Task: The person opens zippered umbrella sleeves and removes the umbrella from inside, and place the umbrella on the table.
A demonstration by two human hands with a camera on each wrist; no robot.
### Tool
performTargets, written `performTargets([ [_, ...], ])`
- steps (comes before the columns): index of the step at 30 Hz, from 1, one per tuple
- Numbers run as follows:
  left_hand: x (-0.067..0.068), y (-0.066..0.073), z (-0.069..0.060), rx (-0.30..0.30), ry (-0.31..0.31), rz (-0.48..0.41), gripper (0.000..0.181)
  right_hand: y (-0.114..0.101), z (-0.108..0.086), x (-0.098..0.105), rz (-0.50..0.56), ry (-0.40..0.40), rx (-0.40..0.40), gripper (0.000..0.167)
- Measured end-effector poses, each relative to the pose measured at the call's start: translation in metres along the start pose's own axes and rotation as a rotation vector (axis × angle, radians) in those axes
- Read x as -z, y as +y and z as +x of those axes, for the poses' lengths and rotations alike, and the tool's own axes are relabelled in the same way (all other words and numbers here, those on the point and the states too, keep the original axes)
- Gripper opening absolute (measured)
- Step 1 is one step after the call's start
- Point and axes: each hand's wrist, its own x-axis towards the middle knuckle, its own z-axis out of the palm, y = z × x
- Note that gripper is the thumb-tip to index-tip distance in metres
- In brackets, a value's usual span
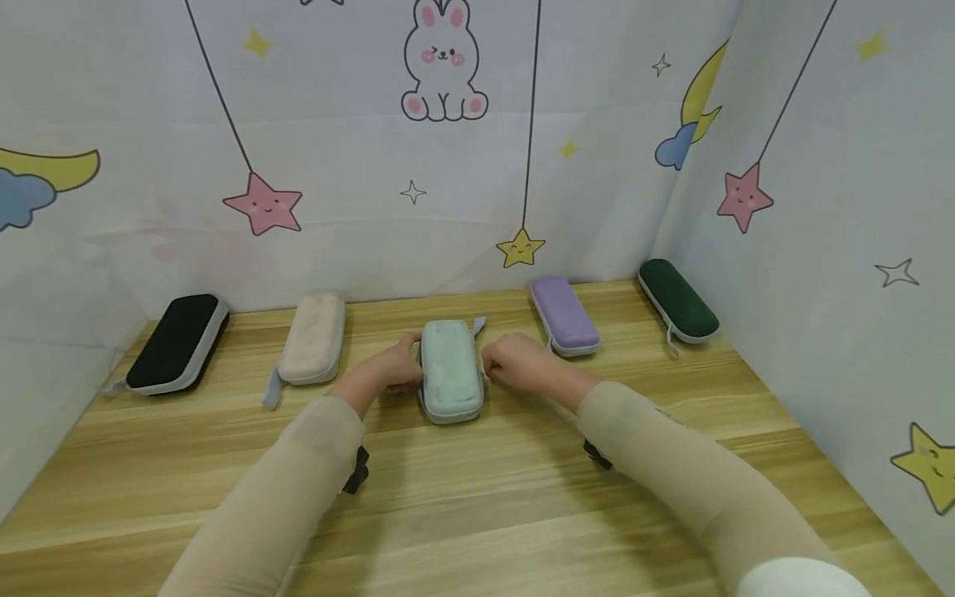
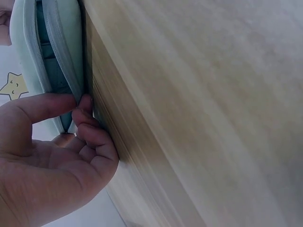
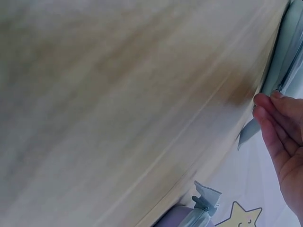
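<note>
A mint green zip case (image 1: 451, 373) lies on the table between both hands. At its left side, the left hand (image 1: 395, 365) pinches the case's edge between thumb and finger. In the left wrist view, the zip of the case (image 2: 71, 38) gapes above the left hand (image 2: 61, 156), showing a dark teal inside. The right hand (image 1: 518, 363) is at the case's right side. In the right wrist view, thumb and forefinger of the right hand (image 3: 284, 137) pinch at the zip of the case (image 3: 281, 52); the zip pull is mostly hidden.
On the wooden table (image 1: 477, 514), a black case (image 1: 175, 344) and a cream case (image 1: 313, 338) lie to the left. A purple case (image 1: 564, 315) and a dark green case (image 1: 677, 300) lie to the right. Patterned cloth (image 1: 358, 149) hangs behind and at the sides.
</note>
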Motion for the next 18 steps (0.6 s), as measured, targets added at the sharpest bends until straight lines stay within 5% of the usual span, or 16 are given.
performTargets([
  [9,-0.002,0.003,-0.007,-0.020,0.007,0.012,0.091,0.003,0.014,-0.002,0.023,-0.041,-0.155,0.016],
  [18,-0.002,0.003,-0.005,0.002,0.013,0.034,0.092,0.005,0.028,-0.001,-0.025,-0.033,-0.182,0.019],
])
